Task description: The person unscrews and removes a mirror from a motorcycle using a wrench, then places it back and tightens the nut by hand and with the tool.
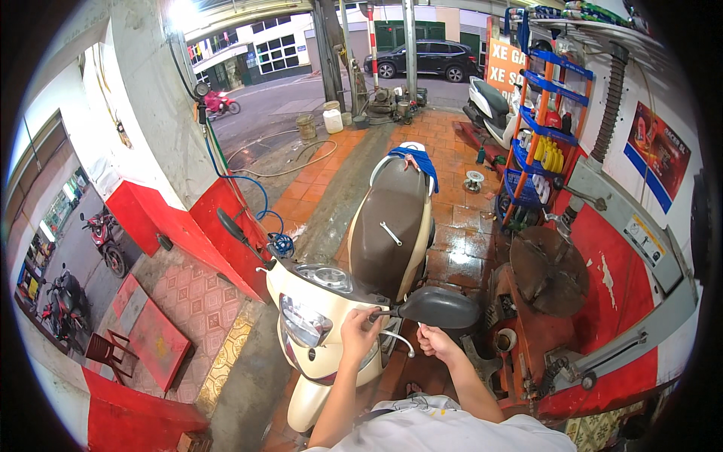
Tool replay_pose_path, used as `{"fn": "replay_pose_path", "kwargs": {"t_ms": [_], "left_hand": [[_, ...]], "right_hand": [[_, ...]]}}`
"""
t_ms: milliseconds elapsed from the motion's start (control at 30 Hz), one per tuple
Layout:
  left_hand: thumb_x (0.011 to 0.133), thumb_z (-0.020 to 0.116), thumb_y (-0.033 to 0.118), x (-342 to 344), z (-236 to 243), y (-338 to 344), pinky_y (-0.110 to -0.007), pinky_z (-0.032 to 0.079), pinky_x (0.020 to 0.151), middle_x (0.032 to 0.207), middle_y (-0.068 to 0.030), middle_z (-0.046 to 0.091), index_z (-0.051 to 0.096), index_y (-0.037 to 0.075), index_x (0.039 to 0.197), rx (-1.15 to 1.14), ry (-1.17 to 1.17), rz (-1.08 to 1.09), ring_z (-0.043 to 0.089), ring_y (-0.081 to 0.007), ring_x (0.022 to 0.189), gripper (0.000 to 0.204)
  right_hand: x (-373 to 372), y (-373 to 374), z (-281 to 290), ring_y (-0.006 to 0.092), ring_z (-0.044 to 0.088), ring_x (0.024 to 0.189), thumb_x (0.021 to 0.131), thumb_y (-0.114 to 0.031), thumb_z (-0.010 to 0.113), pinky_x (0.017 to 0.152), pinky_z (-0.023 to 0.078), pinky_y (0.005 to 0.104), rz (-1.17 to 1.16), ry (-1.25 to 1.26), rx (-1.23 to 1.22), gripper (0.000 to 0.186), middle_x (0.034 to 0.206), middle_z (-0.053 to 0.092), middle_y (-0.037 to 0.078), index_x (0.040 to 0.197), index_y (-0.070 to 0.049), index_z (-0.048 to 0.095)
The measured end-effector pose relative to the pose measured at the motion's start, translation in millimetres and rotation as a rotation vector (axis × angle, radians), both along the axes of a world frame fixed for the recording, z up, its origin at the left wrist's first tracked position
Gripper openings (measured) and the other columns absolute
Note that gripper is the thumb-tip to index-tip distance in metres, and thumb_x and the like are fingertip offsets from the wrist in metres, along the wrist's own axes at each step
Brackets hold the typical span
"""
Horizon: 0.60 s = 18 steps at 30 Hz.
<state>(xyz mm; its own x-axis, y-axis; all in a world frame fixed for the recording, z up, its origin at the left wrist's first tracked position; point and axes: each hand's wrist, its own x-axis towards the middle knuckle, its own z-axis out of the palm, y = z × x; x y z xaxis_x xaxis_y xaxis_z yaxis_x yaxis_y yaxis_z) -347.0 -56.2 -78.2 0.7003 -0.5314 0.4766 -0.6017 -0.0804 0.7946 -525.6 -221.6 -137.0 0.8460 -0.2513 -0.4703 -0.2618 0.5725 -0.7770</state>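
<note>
A cream scooter (316,361) stands below me, facing me, with a brown seat (382,207) bearing a silver wrench (391,233) and a blue cloth. My left hand (360,331) grips the stem of the black mirror (440,307) where it meets the handlebar. My right hand (437,343) is closed just under the mirror, beside the brake lever (399,339), on a small silver tool, probably a wrench, mostly hidden by my fingers.
A tyre machine (550,267) and a shelf rack (527,173) with bottles line the right wall. A pillar (147,113) with blue hose (281,245) stands left. A white scooter (489,113) is parked behind; a dark car (418,60) and red motorbikes are outside.
</note>
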Motion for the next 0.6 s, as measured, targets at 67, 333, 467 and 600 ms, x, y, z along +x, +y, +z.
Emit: {"fn": "replay_pose_path", "kwargs": {"t_ms": [67,333,467,600], "left_hand": [[0.077,0.079,0.007,-0.2,0.7,-0.3,-0.025,0.042,0.053,0.073,-0.004,0.055,0.075,0.005,0.102,-0.003,0.002,-0.006,0.051,-0.0107,0.058,0.026],[0.075,0.079,0.009,-2.2,7.6,2.5,-0.03,0.047,0.061,0.079,-0.0056,0.061,0.075,0.009,0.099,0.04,0.101,0.0,0.059,-0.0187,0.069,0.024],[0.075,0.08,0.009,-2.3,7.3,2.2,-0.03,0.047,0.061,0.079,-0.0054,0.061,0.075,0.009,0.1,0.041,0.086,0.004,0.058,-0.0181,0.069,0.025],[0.075,0.08,0.009,-3.0,8.0,3.3,-0.03,0.047,0.061,0.078,-0.0054,0.06,0.075,0.01,0.101,0.039,0.083,0.007,0.058,-0.0178,0.069,0.026]], "right_hand": [[-0.2,-0.2,-0.4,0.0046,0.022,0.047,0.108,-0.037,0.033,0.042,0.019,0.0231,-0.004,0.004,0.004,0.037,0.06,0.029,-0.008,0.085,-0.013,0.049],[1.0,-0.4,1.5,0.005,0.023,0.047,0.108,-0.038,0.033,0.042,0.02,0.0232,0.004,0.007,0.005,0.038,0.059,0.029,-0.007,0.085,-0.012,0.049],[0.3,-1.2,1.3,0.0052,0.023,0.047,0.108,-0.039,0.034,0.042,0.02,0.0234,0.012,0.005,0.002,0.039,0.059,0.028,-0.007,0.084,-0.012,0.049],[0.2,1.6,7.6,0.0052,0.023,0.048,0.107,-0.04,0.034,0.043,0.02,0.0234,0.009,0.021,-0.01,0.04,0.059,0.028,-0.007,0.083,-0.012,0.049]]}}
